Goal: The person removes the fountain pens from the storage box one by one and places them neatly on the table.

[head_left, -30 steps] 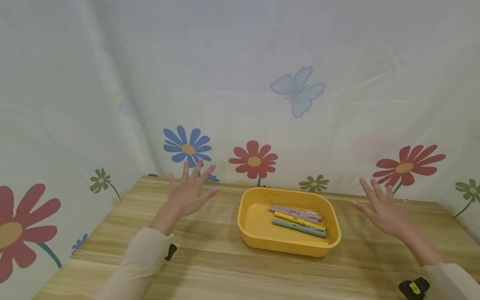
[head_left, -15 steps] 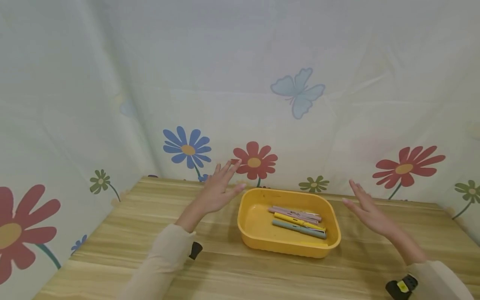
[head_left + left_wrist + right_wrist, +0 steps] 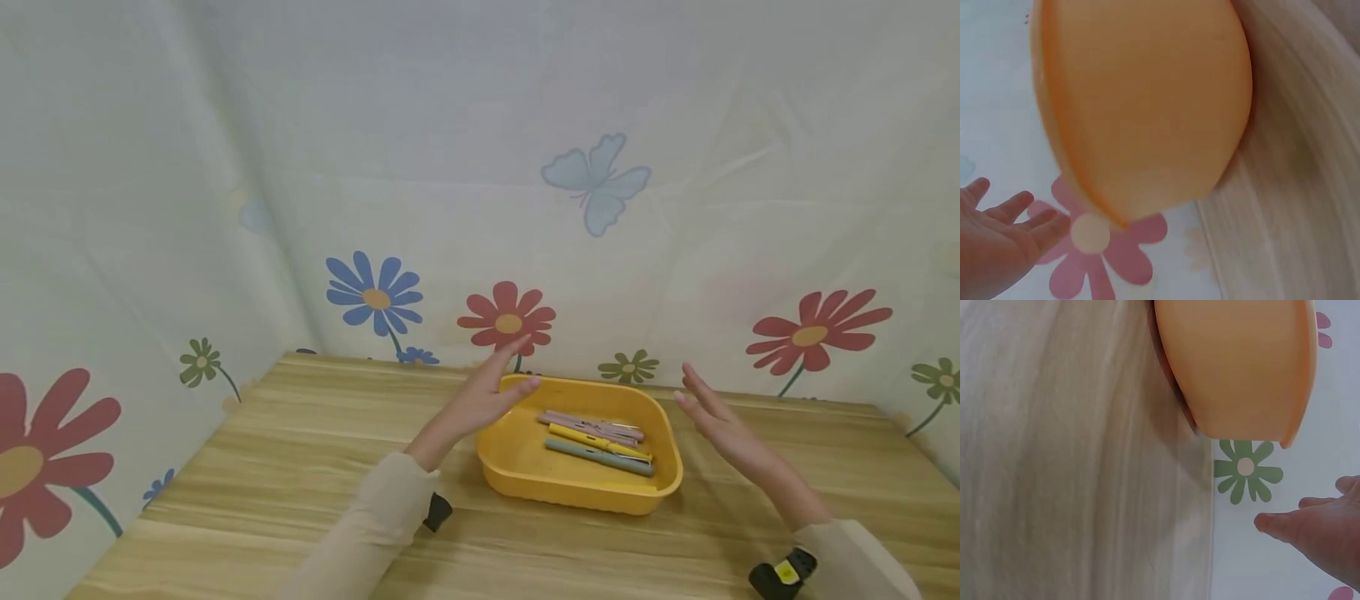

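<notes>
A yellow plastic bin stands on the wooden table, its outer wall filling much of the left wrist view. Inside it lie several pens: pinkish ones, a yellow pen and a grey-blue pen. My left hand hovers at the bin's left end with straight fingers, overlapping its far left corner in the head view. On the other side, my right hand is held in the air just right of the rim, fingers extended. Neither hand holds anything.
The wooden table reaches back to a hanging cloth printed with flowers and a butterfly. Folds of the cloth also enclose the left and right sides. Dark wrist straps sit at the sleeve cuffs.
My left hand has moved right, from over the table to the bin's left end. My right hand has shifted a little left towards the bin. The bin and pens have stayed put.
</notes>
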A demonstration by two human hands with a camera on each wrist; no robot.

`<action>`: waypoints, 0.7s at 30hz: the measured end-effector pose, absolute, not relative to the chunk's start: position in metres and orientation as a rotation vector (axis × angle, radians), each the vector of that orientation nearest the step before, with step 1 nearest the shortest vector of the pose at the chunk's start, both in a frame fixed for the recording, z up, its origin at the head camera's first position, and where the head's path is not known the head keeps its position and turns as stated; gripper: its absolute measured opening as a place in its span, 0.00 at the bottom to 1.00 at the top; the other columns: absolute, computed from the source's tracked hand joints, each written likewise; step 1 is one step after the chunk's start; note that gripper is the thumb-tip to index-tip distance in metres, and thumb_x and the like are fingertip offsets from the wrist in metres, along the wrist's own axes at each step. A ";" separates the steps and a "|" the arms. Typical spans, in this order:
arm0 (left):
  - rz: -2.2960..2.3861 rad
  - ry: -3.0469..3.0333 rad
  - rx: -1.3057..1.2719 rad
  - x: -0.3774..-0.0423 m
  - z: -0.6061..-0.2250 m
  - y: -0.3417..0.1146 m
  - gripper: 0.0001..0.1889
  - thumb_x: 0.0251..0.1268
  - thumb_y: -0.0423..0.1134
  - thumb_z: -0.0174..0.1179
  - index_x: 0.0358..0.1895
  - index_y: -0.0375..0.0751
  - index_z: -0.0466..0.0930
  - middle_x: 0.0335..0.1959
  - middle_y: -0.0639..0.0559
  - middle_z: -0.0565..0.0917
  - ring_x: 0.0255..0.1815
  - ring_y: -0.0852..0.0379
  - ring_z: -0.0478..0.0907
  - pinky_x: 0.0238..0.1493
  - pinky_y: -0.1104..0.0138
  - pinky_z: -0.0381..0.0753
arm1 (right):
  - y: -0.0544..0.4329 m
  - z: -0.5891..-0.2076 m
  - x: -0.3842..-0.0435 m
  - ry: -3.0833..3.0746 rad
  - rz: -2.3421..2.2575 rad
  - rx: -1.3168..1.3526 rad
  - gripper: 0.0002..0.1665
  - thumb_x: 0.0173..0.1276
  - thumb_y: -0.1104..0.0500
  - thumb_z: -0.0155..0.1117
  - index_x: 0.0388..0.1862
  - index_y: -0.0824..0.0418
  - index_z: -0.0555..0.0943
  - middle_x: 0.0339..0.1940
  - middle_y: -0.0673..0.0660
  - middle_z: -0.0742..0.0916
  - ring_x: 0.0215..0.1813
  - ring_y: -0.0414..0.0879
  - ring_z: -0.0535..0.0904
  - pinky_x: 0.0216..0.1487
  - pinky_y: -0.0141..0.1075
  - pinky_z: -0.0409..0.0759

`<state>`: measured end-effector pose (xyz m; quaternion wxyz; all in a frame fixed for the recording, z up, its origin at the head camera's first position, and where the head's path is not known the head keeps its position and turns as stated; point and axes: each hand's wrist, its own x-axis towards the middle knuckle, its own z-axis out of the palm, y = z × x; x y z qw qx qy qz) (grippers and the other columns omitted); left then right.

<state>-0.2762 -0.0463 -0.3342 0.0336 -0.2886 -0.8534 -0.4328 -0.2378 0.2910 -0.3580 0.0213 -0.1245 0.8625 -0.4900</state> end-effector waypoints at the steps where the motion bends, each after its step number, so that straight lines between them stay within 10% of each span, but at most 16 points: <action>1: -1.355 -2.626 -0.898 -0.276 -0.336 -0.042 0.35 0.62 0.53 0.54 0.70 0.52 0.52 0.69 0.52 0.58 0.68 0.50 0.56 0.63 0.49 0.58 | 0.290 -0.359 -0.238 2.645 -1.553 -0.390 0.40 0.74 0.47 0.38 0.72 0.59 0.32 0.71 0.72 0.43 0.68 0.72 0.40 0.59 0.66 0.48; 21: -1.671 -2.708 -1.013 -0.270 -0.362 0.014 0.21 0.63 0.40 0.56 0.58 0.39 0.69 0.58 0.42 0.73 0.59 0.48 0.68 0.57 0.63 0.69 | 0.273 -0.382 -0.241 2.405 -1.749 -0.291 0.39 0.73 0.49 0.43 0.73 0.59 0.38 0.70 0.74 0.48 0.68 0.70 0.48 0.57 0.61 0.60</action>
